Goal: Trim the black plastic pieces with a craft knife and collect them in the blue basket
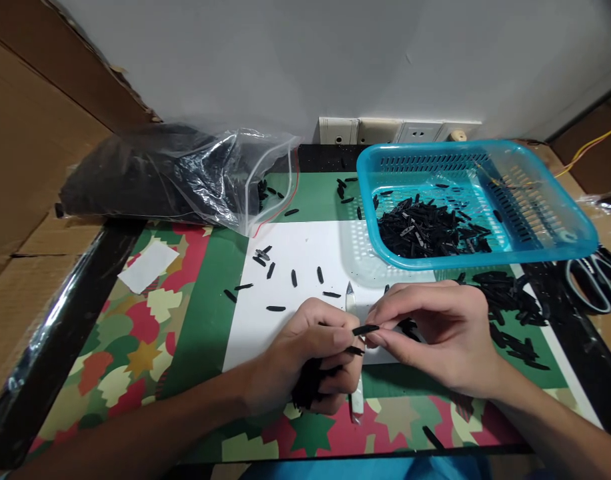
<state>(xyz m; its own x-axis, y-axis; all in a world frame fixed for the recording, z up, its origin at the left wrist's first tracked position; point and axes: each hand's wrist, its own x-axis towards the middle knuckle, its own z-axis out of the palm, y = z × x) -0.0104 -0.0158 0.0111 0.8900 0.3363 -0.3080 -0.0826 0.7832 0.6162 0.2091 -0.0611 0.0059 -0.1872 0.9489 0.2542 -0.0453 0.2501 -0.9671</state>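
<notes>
The left hand (313, 347) has a crowded grip on slim, black, hard-looking slivers (308, 383), which could spill as the right hand (440, 327) pinches one's end.

Basket (485, 257) translucent turquoise blue; pieces (275, 309) black, a few with greyish faces. Sheet (280, 340) plain white. Paper (150, 333) beneath: solid green bands, then a busy print of crimson, green, cream, tan and orange rounds, jagged patches and stars. Bag (265, 157) clear, red line along its opening. Scissors (588, 283) black and grey. Pen (356, 405) white, tip dark grey. Wall (265, 60) pale grey, cardboard (30, 87) brown, wire (593, 143) yellow.
</notes>
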